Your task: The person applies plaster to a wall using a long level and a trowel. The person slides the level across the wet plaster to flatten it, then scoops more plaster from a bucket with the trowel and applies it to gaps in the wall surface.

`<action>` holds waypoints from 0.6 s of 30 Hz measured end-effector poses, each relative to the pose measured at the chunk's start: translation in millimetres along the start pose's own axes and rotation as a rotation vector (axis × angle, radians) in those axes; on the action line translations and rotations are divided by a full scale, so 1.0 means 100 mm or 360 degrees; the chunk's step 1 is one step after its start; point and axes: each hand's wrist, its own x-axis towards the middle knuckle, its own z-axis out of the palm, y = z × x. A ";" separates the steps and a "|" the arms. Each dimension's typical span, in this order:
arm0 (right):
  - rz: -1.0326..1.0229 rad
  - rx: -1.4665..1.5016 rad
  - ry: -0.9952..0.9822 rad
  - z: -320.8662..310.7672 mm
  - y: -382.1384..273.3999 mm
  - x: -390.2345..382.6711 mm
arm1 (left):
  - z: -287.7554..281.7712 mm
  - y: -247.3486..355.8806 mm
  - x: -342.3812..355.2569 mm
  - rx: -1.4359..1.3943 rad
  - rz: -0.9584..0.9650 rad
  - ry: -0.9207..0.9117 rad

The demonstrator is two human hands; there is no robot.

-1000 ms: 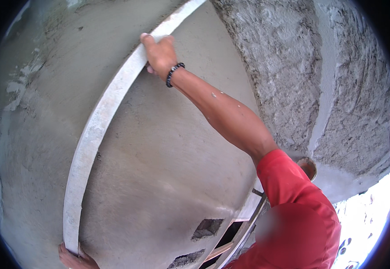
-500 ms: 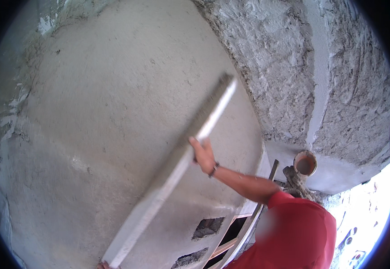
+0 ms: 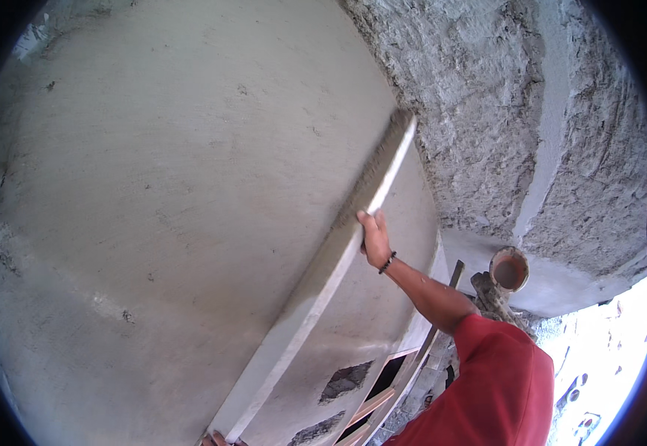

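Observation:
A long, pale plasterer's straightedge (image 3: 294,334) lies slantwise against the smooth grey plastered wall (image 3: 182,186). Wet mortar (image 3: 375,167) clings along the left side of its upper half. My right hand (image 3: 375,239), with a dark beaded bracelet at the wrist, is closed round the bar above its middle. At the bottom edge of the picture, my left hand (image 3: 221,439) grips the bar's lower end; only some of its fingers show. The bar's upper tip reaches close to the border between smooth plaster and rough wall.
Rough grey wall (image 3: 472,97) with a smoother pale strip (image 3: 550,126) fills the upper right. A round bucket (image 3: 509,269) stands right of my forearm. Two ragged recesses (image 3: 346,381) and a wood-framed opening (image 3: 372,405) are low down, left of my red sleeve (image 3: 487,372).
Both hands have shifted to the right with the straightedge across the plaster. Its upper tip is now nearer the rough wall, and more of my left fingers show.

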 end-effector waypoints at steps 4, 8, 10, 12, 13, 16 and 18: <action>-0.0090 -0.0084 -0.0080 0.29 -0.39 0.04 | -0.13 0.03 0.27 0.0039 -0.0136 -0.0125; -0.0165 -0.0053 -0.0173 0.58 -0.74 -0.03 | -0.21 -0.12 0.35 -0.0014 -0.0226 -0.0107; -0.0209 -0.0072 -0.0249 0.67 -0.82 -0.05 | -0.18 -0.18 0.37 -0.0001 -0.0239 -0.0068; -0.0286 -0.0133 -0.0274 0.82 -0.99 -0.07 | -0.19 -0.22 0.43 -0.0029 -0.0236 -0.0016; -0.0328 -0.0158 -0.0282 0.90 -1.08 -0.09 | -0.25 -0.23 0.48 0.0022 -0.0275 -0.0135; -0.0498 -0.0108 -0.0401 1.17 -1.32 -0.06 | -0.32 -0.31 0.61 0.0050 -0.0268 -0.0042; -0.0541 -0.0159 -0.0443 1.36 -1.54 -0.06 | -0.34 -0.39 0.65 0.0087 -0.0294 -0.0037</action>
